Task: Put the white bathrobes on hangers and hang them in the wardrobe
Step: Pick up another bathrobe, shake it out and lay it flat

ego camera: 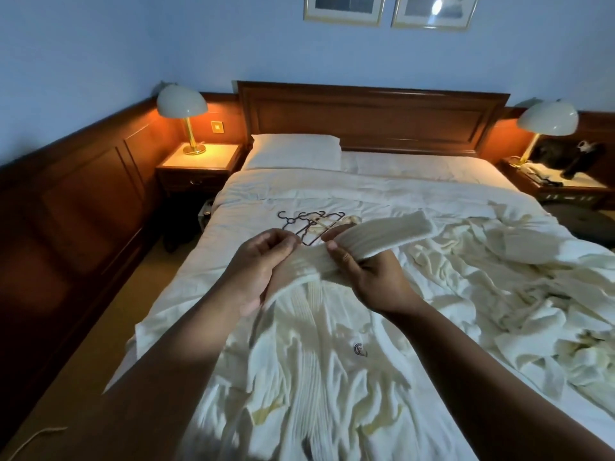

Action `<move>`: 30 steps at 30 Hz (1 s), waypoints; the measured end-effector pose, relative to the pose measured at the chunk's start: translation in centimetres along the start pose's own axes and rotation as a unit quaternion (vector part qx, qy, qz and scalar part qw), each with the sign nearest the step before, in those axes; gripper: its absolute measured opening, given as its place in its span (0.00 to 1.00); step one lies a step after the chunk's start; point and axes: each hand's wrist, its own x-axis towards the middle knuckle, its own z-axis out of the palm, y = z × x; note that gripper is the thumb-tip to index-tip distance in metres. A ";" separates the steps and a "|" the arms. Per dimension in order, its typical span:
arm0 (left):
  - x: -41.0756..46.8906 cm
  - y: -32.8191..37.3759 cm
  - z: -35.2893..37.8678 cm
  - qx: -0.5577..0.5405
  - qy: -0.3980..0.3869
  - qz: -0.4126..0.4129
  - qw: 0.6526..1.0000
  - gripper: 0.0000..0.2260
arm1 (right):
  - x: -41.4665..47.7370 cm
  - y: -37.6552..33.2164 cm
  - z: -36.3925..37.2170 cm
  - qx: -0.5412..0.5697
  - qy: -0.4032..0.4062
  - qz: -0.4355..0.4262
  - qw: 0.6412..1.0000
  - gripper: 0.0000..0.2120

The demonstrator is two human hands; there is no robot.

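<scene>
— First entry?
— Robe (319, 344): white, ribbed, spread on the near part of the bed (399, 181), with a small dark crest on the chest. Its band (376, 234) is lifted clear of the cover.
— Hands?
— Left hand (263, 261): fingers curled round the band's near part. Right hand (372, 277): pinches the same band just beside it, thumb on top. The band's free end juts right, flat.
— More towelling?
— Heap (499, 277): white and crumpled, on the bed's right half, touching the robe. I cannot tell how many robes are in it.
— Hangers?
— Hangers (312, 224): several, some dark, some pale, overlapping flat on the cover beyond the hands.
— Furniture, and what it holds?
— Pillow (296, 151): head of the bed, left, against the headboard (366, 114). Left nightstand (199, 164): holds one lit lamp (183, 104). Right nightstand (559, 188): holds a second lamp and dark objects too dim to name. Two pictures (344, 8) hang on the wall above.
</scene>
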 end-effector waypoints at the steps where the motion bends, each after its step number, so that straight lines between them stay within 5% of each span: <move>1: 0.1 0.3 -0.1 0.021 0.025 0.029 0.999 0.02 | -0.1 0.2 0.0 -0.019 -0.002 -0.008 1.000 0.06; 7: -0.3 0.8 -0.5 0.298 0.071 0.208 0.929 0.04 | -1.6 1.2 0.9 -0.063 -0.008 0.010 0.998 0.08; 13: -0.8 0.7 -0.4 0.331 0.102 0.310 0.886 0.04 | -2.0 0.5 0.8 -0.076 -0.077 0.009 0.994 0.11; 15: -0.7 0.5 -0.6 0.257 0.123 0.247 0.926 0.06 | -2.0 0.5 1.0 -0.087 -0.065 0.001 0.994 0.11; 17: -0.6 0.4 -0.7 -0.020 0.091 0.101 0.990 0.17 | -2.0 0.5 1.2 -0.093 -0.019 -0.001 0.995 0.10; 19: -1.1 -1.1 -1.3 -0.216 -0.007 -0.030 0.976 0.32 | -1.9 0.3 1.4 -0.104 0.027 0.002 0.994 0.11; 24: -4.3 -5.0 -1.3 -0.092 -0.117 -0.105 0.983 0.42 | -2.0 0.0 1.6 -0.105 0.016 0.008 0.994 0.21; 30: -5.0 -3.8 -0.9 -0.157 -0.116 -0.105 0.975 0.30 | -3.0 -0.6 1.6 -0.078 -0.018 0.039 0.996 0.20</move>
